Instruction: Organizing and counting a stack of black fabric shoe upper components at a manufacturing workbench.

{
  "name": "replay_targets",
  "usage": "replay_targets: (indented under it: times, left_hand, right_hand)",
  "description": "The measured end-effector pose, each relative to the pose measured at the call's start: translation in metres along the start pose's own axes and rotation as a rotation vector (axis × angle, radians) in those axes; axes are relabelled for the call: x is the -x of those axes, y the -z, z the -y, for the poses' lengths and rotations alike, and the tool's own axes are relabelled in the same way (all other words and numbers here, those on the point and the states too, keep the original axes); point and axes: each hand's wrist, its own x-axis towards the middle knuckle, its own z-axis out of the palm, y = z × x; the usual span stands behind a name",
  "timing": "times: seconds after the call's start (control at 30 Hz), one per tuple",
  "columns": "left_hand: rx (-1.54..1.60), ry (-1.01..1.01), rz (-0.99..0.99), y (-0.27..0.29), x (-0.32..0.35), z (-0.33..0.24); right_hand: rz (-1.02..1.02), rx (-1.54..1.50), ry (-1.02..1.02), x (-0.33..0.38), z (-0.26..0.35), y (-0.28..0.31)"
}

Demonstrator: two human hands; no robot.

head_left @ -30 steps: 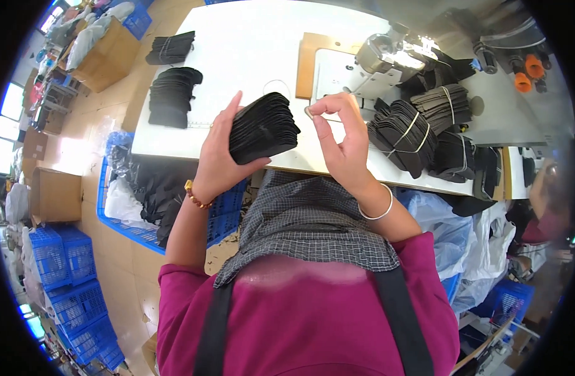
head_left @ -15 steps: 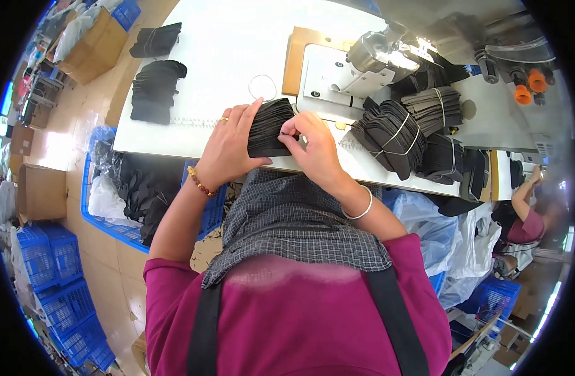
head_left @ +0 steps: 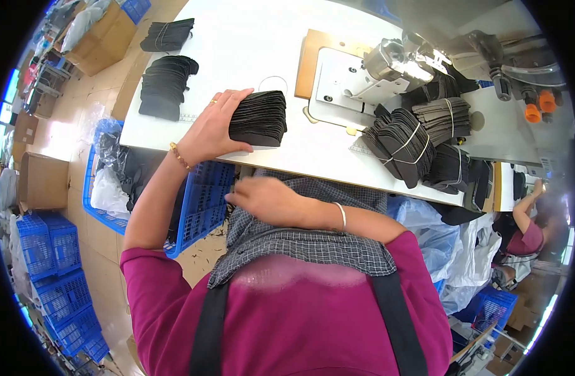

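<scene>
- Since 0.5 s ago: right hand (head_left: 262,199) dropped off the stack of black pieces (head_left: 259,118) to centre frame, loosely curled, grasping nothing.
- Left hand (head_left: 215,128): clasps stack's left side on white table (head_left: 237,44).

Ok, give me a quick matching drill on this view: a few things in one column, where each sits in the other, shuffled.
Things:
1. stack of black pieces
2. right hand
3. banded black bundles
4. blue crate

Places:
A. below the table edge, at the person's left
B. on the table under the left hand
C. over the checked apron at the lap
D. right of the sewing machine plate, near the table edge

Pairs: 1-B, 2-C, 3-D, 4-A
</scene>
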Motion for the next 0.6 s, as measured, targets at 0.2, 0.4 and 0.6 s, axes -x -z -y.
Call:
replay_targets:
  times: [0.2,0.4,0.6]
  left_hand:
    - [0.077,0.035,-0.02,-0.009,0.009,0.006]
    - [0.172,0.038,-0.117,-0.019,0.015,0.014]
    - [0.143,0.006,-0.112,-0.014,0.015,0.013]
  right_hand:
    - [-0.298,-0.037,-0.177,0.001,-0.01,0.031]
    - [-0.54,-0.061,-0.569,-0.017,-0.051,0.061]
    - [-0.531,-0.002,-0.383,-0.019,-0.044,0.055]
